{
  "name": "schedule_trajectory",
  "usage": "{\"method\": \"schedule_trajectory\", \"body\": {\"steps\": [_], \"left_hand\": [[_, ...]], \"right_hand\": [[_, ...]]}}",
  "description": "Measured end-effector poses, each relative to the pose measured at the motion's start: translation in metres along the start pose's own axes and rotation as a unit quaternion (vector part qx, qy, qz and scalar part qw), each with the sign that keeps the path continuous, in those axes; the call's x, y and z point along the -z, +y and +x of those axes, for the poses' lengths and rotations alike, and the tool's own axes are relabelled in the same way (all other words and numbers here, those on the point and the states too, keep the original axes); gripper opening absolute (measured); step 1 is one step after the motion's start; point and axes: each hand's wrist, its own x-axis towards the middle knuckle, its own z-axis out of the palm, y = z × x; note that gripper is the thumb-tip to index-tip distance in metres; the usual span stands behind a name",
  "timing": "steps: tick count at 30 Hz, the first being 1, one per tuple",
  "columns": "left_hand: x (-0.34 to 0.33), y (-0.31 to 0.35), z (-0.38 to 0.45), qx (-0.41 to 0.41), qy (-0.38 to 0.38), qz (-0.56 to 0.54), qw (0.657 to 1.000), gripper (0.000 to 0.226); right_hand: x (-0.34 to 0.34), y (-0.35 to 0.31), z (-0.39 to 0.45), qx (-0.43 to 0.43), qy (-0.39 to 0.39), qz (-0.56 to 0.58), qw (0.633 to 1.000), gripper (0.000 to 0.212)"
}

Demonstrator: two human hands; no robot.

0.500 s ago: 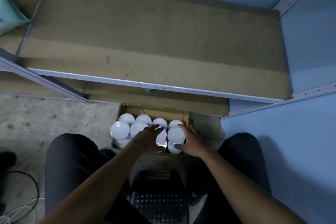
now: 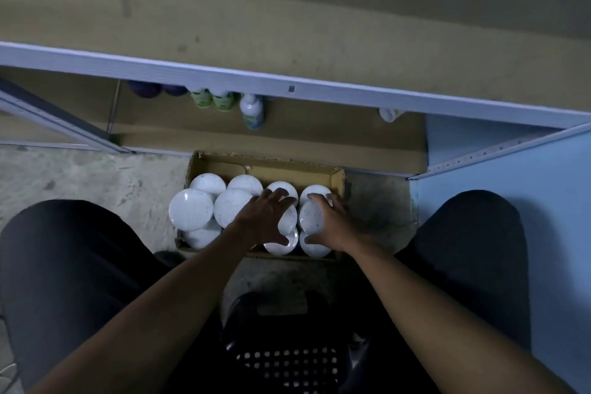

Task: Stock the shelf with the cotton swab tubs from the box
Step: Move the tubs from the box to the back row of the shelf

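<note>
Several white-lidded cotton swab tubs (image 2: 191, 214) crowd the cardboard box (image 2: 339, 176) on the concrete floor, some stacked above the rest. Both hands reach in: the left hand (image 2: 262, 217) curls around one raised tub (image 2: 287, 217), the right hand (image 2: 332, 224) around its neighbour (image 2: 311, 216). Beyond, the shelf (image 2: 287, 25) has a pale front rail overhanging bottles (image 2: 252, 110) on a lower level. Dark knees flank the box, a perforated stool (image 2: 287, 358) below.
</note>
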Motion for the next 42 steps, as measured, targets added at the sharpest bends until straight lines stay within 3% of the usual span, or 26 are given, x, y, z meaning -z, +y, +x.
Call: {"method": "schedule_trajectory", "body": {"steps": [5,15,24,32,42], "left_hand": [[-0.016,-0.015,0.008,-0.032,0.009,0.001,0.999,0.094],[-0.014,0.018,0.003,0.051,-0.015,0.048,0.997,0.097],[-0.007,0.020,-0.003,0.061,-0.024,0.075,0.995,0.107],[-0.008,0.023,-0.016,0.032,-0.018,0.119,0.992,0.109],[-0.009,0.009,-0.013,-0.003,0.011,0.142,0.990,0.097]], "right_hand": [[-0.018,0.013,0.009,0.014,0.071,0.025,0.997,0.097],[-0.035,-0.006,0.006,-0.004,0.105,-0.030,0.994,0.104],[-0.037,-0.002,0.004,-0.002,0.115,-0.041,0.992,0.113],[-0.046,0.025,-0.017,0.079,0.144,0.024,0.986,0.103],[-0.028,0.016,-0.012,0.090,0.126,-0.069,0.985,0.088]]}}
